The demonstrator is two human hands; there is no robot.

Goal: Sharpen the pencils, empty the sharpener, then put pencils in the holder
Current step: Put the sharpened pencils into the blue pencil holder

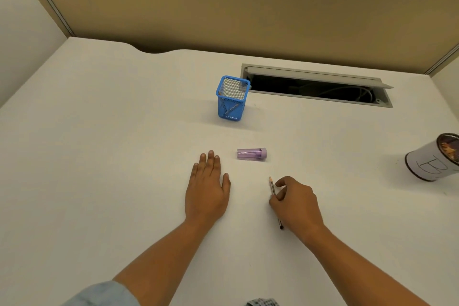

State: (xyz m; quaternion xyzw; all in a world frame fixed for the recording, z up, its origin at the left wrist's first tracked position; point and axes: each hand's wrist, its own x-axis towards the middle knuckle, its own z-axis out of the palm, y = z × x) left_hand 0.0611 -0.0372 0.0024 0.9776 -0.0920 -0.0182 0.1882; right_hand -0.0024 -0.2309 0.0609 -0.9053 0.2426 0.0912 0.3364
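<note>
Right hand [295, 202]: curled loosely over a pencil [275, 200], thumb and forefinger closing on the shaft at about mid-length; whether the pencil is lifted or lies on the surface [99, 156] I cannot tell.
Pencil: point aimed away from the person, toward the sharpener, dark end cap nearest the wrist; the tip already looks pointed, so it seems sharpened and ready for the holder.
Left hand: [207, 187] flat on the surface, palm down, fingers straight and close together, holding nothing; probably resting as a brace, just left of the sharpener.
Sharpener: [252, 154] purple and see-through, lying on its side between the hands and the holder, touching neither hand; its chamber looks clear of shavings, though it is small to judge.
Holder: [232, 98] blue mesh cup, upright, farther back; at least one pencil-like shape shows through the mesh.
Can: [432, 158] white container with dark contents at the far right, perhaps for shavings.
Likely step: last pencil into the holder.
</note>
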